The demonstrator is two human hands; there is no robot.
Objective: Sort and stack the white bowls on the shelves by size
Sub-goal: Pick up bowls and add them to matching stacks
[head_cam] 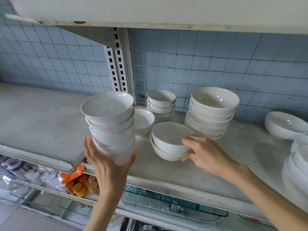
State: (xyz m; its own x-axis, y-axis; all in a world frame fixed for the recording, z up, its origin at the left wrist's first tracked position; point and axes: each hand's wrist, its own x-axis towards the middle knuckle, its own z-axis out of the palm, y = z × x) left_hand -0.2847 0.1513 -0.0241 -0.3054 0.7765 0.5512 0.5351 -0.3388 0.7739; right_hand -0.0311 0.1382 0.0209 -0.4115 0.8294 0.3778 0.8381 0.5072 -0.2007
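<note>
Over the white shelf (41,117), left hand (106,165) cradles a bowl stack (110,120); right hand (205,154) grips two nested bowls (168,140).

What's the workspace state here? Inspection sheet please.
Surface: pale shelf, scuffed.
Job's things: held stack of white bowls at the shelf edge; nested pair; single bowl; small stack and large stack by the wall.
Clutter: plates at right; orange-lidded jars below.
Grippers: left hand cups the held stack's base; right hand grips the nested pair.
Cables: nothing seen.
Surroundings: blue tiled wall; upper shelf overhead.
</note>
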